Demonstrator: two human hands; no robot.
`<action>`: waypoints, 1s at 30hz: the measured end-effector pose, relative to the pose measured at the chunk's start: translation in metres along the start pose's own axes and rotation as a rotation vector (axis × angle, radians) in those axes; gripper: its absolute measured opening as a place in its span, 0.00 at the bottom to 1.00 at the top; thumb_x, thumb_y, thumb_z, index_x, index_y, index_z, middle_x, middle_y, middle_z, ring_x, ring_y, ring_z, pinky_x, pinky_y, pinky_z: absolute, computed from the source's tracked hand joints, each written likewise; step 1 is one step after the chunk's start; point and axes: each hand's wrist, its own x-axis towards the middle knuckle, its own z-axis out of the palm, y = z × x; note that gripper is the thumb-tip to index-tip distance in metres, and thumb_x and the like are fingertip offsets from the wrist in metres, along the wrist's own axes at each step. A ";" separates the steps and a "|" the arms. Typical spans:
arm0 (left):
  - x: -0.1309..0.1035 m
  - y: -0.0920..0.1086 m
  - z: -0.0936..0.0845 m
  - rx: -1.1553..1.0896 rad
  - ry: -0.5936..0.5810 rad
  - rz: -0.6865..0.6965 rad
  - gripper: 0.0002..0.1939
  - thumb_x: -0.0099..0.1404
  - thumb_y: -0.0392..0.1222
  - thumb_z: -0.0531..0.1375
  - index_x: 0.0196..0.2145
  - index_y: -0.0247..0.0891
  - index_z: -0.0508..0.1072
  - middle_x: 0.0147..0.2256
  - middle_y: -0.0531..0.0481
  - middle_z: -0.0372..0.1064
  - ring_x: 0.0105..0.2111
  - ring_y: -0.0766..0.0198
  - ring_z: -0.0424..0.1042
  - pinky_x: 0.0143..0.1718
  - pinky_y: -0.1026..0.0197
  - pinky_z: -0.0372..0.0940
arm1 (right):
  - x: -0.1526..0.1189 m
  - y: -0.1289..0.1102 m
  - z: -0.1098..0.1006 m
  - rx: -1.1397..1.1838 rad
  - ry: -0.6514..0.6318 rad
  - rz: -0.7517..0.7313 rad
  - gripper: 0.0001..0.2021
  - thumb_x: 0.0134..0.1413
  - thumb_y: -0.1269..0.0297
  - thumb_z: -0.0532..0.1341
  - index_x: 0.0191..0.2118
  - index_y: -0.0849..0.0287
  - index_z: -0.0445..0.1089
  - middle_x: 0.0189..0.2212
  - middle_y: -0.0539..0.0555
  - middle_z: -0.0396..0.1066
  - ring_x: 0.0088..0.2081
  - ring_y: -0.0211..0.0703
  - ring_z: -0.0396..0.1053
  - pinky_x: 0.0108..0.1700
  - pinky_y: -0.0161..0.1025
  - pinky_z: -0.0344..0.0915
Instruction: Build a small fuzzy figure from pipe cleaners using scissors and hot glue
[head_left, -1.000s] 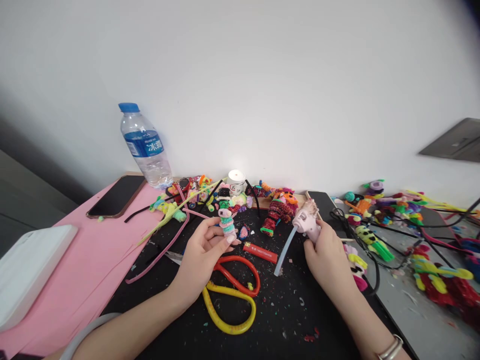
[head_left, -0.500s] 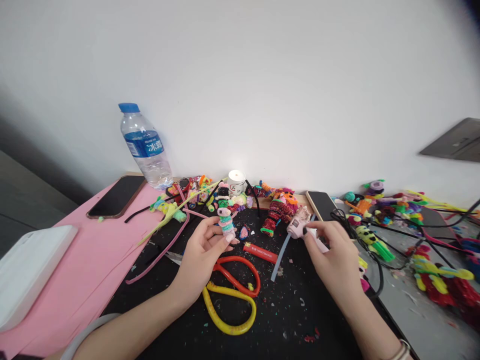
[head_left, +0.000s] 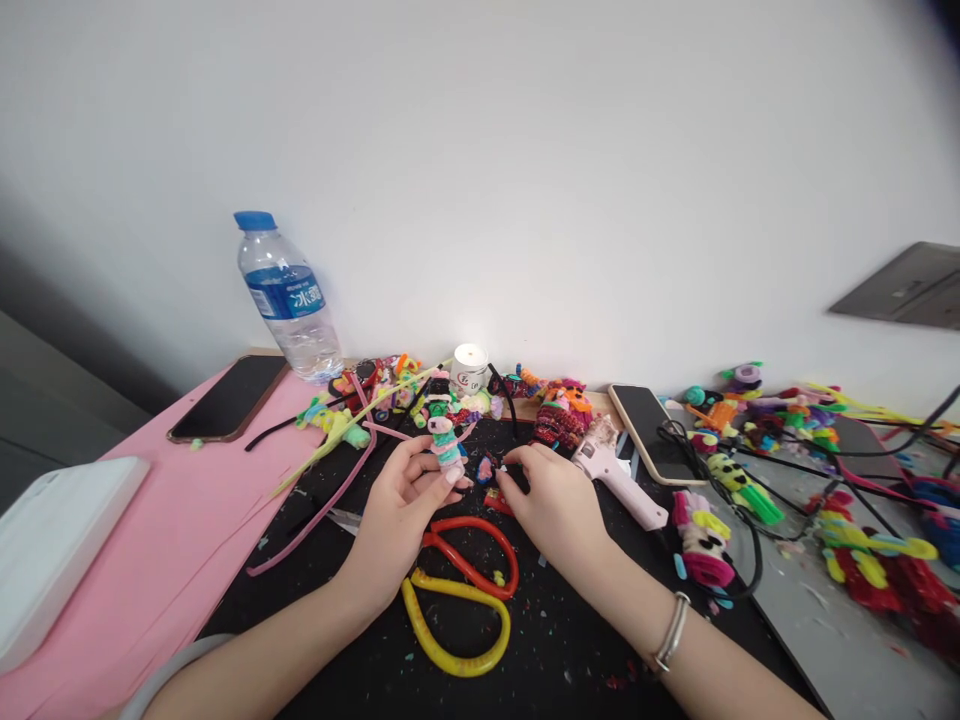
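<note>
- Head view: the left hand [head_left: 401, 515] grips the striped fuzzy figure [head_left: 448, 452] upright between thumb and fingers, left of the right hand [head_left: 559, 505].
- The right hand curls beside a small blue-pink piece [head_left: 486, 469]; whether it grasps anything, I cannot tell.

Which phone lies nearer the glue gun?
The light-edged phone, right beside the glue gun; the dark-edged phone lies on the pink paper.

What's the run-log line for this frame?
left hand: holding striped figure | right hand: over red lighter | glue gun: lying down
</note>
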 end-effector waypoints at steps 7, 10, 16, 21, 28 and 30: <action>0.001 -0.001 0.000 0.003 0.004 -0.005 0.20 0.57 0.43 0.63 0.46 0.39 0.63 0.36 0.51 0.71 0.34 0.64 0.74 0.36 0.62 0.68 | 0.011 -0.014 0.009 -0.151 -0.035 0.034 0.07 0.57 0.63 0.57 0.33 0.59 0.69 0.30 0.56 0.73 0.30 0.46 0.73 0.28 0.37 0.61; 0.001 -0.001 0.000 0.000 0.004 -0.005 0.20 0.57 0.43 0.63 0.46 0.39 0.63 0.36 0.51 0.71 0.34 0.64 0.74 0.36 0.62 0.69 | 0.011 -0.015 0.008 -0.135 -0.041 0.037 0.06 0.57 0.64 0.56 0.33 0.58 0.69 0.30 0.55 0.73 0.31 0.46 0.73 0.28 0.37 0.61; 0.000 0.002 0.000 -0.006 0.004 -0.010 0.19 0.57 0.42 0.63 0.45 0.39 0.63 0.36 0.51 0.71 0.34 0.65 0.73 0.37 0.63 0.68 | 0.004 -0.008 0.007 0.067 0.019 -0.027 0.01 0.53 0.68 0.59 0.33 0.57 0.68 0.32 0.51 0.72 0.33 0.42 0.71 0.32 0.34 0.61; -0.001 0.003 0.000 -0.002 -0.019 -0.007 0.18 0.59 0.41 0.62 0.45 0.39 0.63 0.36 0.52 0.70 0.35 0.66 0.73 0.38 0.64 0.68 | -0.006 -0.002 0.009 0.251 0.030 -0.008 0.04 0.51 0.71 0.58 0.33 0.56 0.67 0.25 0.48 0.71 0.26 0.39 0.67 0.28 0.34 0.59; -0.001 0.002 -0.001 -0.023 -0.042 -0.019 0.18 0.58 0.41 0.63 0.44 0.39 0.63 0.36 0.52 0.70 0.34 0.66 0.73 0.36 0.65 0.68 | -0.023 0.003 0.001 0.561 0.115 -0.075 0.09 0.50 0.78 0.52 0.36 0.58 0.64 0.29 0.51 0.66 0.28 0.38 0.63 0.29 0.33 0.61; -0.001 0.002 -0.001 -0.021 -0.066 -0.027 0.18 0.58 0.41 0.63 0.45 0.39 0.63 0.35 0.52 0.70 0.34 0.66 0.73 0.37 0.64 0.68 | -0.028 0.004 -0.001 0.610 0.145 -0.087 0.10 0.52 0.78 0.51 0.37 0.59 0.64 0.30 0.51 0.65 0.28 0.37 0.63 0.29 0.33 0.61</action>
